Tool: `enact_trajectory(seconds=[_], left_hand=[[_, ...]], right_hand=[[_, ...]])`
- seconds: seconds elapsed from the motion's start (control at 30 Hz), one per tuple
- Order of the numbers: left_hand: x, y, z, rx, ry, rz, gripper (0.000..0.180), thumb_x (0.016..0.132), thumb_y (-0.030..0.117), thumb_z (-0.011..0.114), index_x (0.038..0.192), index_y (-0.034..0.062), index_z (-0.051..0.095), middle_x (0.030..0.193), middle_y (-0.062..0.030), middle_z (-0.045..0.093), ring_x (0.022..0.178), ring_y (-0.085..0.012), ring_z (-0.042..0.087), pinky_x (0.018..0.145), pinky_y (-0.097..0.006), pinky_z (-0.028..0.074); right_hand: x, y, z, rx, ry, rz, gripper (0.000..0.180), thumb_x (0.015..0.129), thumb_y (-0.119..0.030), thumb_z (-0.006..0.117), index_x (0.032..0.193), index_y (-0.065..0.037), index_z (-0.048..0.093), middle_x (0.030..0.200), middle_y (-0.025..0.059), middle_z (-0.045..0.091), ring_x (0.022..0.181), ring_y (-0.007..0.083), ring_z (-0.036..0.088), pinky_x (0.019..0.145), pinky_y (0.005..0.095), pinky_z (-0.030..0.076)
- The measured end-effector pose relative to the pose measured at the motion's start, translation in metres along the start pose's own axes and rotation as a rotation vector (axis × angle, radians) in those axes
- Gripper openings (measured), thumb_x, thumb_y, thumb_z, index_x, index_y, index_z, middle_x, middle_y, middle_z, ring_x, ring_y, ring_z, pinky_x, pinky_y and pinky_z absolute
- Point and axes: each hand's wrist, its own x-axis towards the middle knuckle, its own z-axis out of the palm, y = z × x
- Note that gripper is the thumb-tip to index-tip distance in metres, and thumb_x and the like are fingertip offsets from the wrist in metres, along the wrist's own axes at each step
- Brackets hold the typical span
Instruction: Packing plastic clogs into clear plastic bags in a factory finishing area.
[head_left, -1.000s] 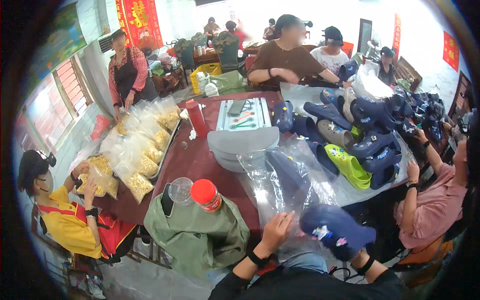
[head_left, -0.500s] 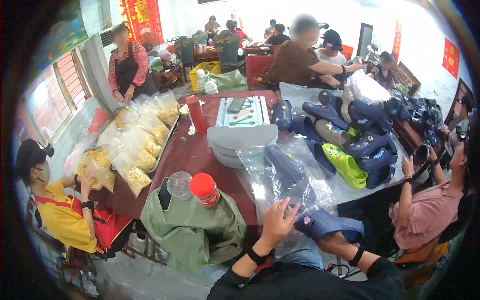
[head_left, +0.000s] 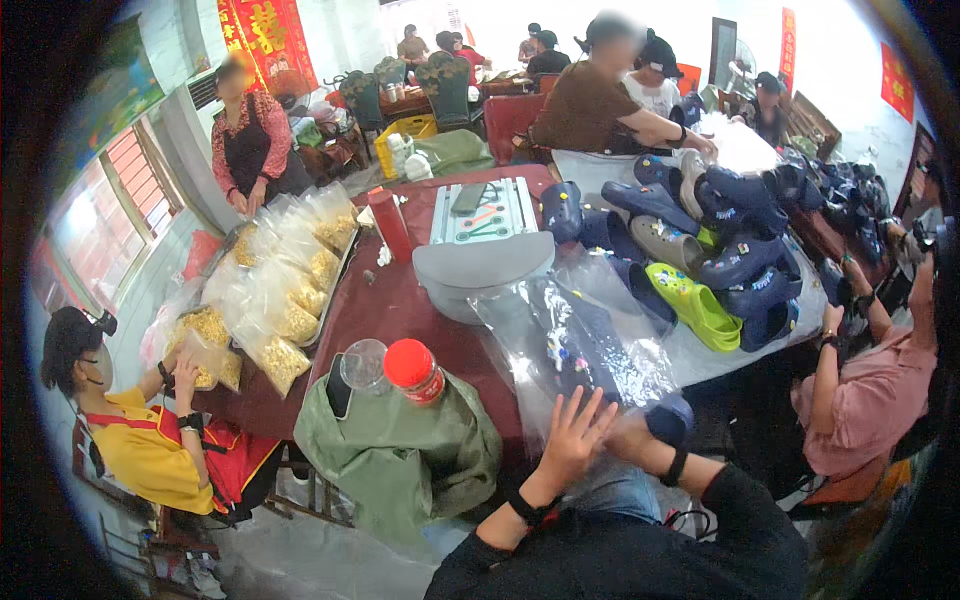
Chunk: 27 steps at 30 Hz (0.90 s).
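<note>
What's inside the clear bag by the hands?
Inside the clear bag, dark blue shoes and colourful charms show through. The left hand and right hand cover its near end, and shiny plastic hides how many shoes there are.

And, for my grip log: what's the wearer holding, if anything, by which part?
Right hand seems to hold a navy clog near its heel; left hand, spread open, touches the clear bag.

Red wall banner point(head_left: 272, 48) — gold characters point(head_left: 266, 26) (one large)
</note>
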Motion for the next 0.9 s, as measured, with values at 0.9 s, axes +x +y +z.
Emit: enact_trajectory(seconds=[0.9], left_hand=[[-0.021,-0.01,0.012,-0.044,-0.023,0.009,0.046,0.084,0.018,0.06,0.129,0.0197,0.052,0.138,-0.0146,0.042,0.124,-0.0396,0.039,0.1,-0.056,0.032]], right_hand=[[0.0,0.023,0.013,0.038,0.582,-0.39,0.046,0.079,-0.022,0.057,0.124,-0.012,0.052,0.129,0.0165,0.048,0.117,0.029,0.046,0.095,0.0415,0.038]])
